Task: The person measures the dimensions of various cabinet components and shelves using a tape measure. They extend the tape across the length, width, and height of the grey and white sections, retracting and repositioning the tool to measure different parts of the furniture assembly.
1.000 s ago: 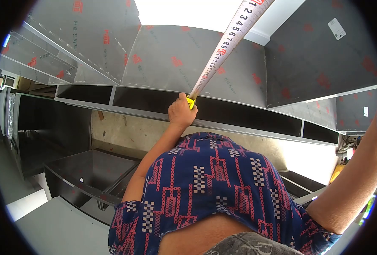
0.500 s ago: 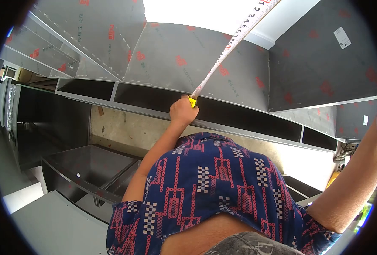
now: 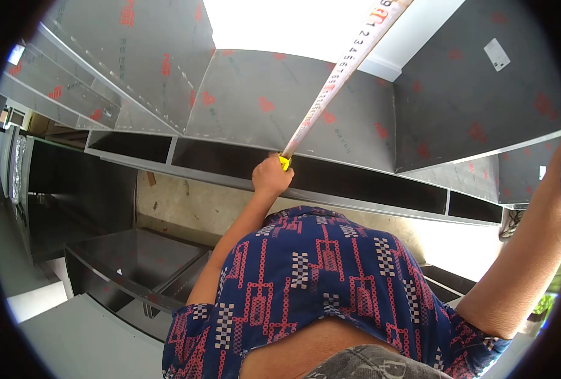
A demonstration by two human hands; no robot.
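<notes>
My left hand (image 3: 272, 175) is closed around a tape measure, whose yellow case (image 3: 285, 162) pokes out past my fingers. From it the white blade (image 3: 339, 76) runs up and to the right, out of the top of the view, with black numbers and red marks along it. Just under the blade lies the grey back panel of a cabinet (image 3: 242, 95), and the hand is in front of its lower edge, by a dark narrow slot (image 3: 356, 184). My right arm reaches up along the right edge; its hand lies outside the picture.
Grey cabinet panels with red print stand on the left (image 3: 135, 76) and right (image 3: 476, 88), the right one bearing a white label (image 3: 497, 54). Behind my left side are a dark glossy cabinet (image 3: 81, 189) and an open drawer-like unit (image 3: 135, 252). Concrete floor (image 3: 185, 205) shows between.
The view has tilted slightly upward, so the cabinet, my left hand and the tape sit lower in the picture. The numbers on the blade also appear lower. My left hand keeps its hold.
</notes>
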